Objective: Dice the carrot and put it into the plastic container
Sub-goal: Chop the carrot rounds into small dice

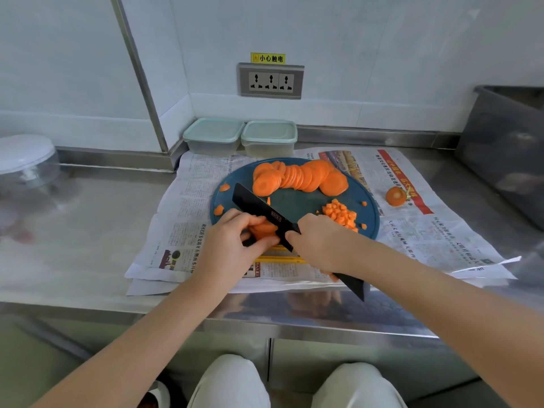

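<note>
A round blue cutting board (297, 201) lies on newspaper. Along its far side runs a fanned row of carrot slices (297, 176). A small heap of diced carrot (340, 214) sits on its right part. At the board's near edge my left hand (232, 242) grips a small stack of carrot slices (263, 229) between thumb and fingers. My right hand (321, 244) holds the handle of a black knife (256, 206), whose blade lies across the stack just right of my left fingers. Two lidded plastic containers (213, 136) (269, 138) stand against the back wall.
A carrot end (396, 196) lies on the newspaper (182, 201) right of the board. A clear bowl with a white lid (26, 163) stands far left. A grey bin (506, 148) fills the right edge. A wall socket (270, 81) is behind the containers. Loose carrot bits (223, 188) lie on the board's left.
</note>
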Tool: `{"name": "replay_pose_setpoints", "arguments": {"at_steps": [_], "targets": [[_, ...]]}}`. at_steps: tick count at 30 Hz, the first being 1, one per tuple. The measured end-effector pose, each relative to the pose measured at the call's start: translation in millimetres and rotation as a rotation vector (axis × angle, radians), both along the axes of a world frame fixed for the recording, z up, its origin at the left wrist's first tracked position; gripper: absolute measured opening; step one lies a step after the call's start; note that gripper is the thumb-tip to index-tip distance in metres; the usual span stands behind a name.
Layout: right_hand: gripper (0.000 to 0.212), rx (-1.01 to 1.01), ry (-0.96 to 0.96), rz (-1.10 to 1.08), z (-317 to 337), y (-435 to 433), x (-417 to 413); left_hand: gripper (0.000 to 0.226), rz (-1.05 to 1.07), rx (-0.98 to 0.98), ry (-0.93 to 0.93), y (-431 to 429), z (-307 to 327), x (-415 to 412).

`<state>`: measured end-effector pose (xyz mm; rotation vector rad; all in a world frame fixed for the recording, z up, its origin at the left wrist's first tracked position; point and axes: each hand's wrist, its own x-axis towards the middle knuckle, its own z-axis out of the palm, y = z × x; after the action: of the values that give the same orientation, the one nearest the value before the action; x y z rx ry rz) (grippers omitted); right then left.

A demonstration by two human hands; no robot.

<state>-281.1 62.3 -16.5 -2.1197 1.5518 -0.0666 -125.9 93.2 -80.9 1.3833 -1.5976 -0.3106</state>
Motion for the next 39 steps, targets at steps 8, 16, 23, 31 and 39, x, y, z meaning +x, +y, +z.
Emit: {"name": "replay_pose_setpoints", "arguments": {"at_steps": [8, 16, 23, 31, 39], "targets": [[0.035, 0.021, -0.026, 0.006, 3, -1, -8, 0.041, -0.006, 0.015, -0.034, 0, -4, 3], [0.037, 0.002, 0.017, 0.007, 11, 2, -6, 0.035, 0.000, -0.032, -0.074, -1, -4, 2], [0.032, 0.113, -0.045, -0.048, 18, 4, -18, 0.037, 0.006, -0.035, -0.098, 0, -2, 2], [0.029, 0.192, -0.197, -0.084, 34, 4, -28, 0.028, 0.000, -0.044, -0.113, 2, 1, 0], [0.031, 0.201, -0.150, -0.058, 32, 9, -24, 0.021, 0.005, -0.066, -0.145, 4, 6, -2]]}}
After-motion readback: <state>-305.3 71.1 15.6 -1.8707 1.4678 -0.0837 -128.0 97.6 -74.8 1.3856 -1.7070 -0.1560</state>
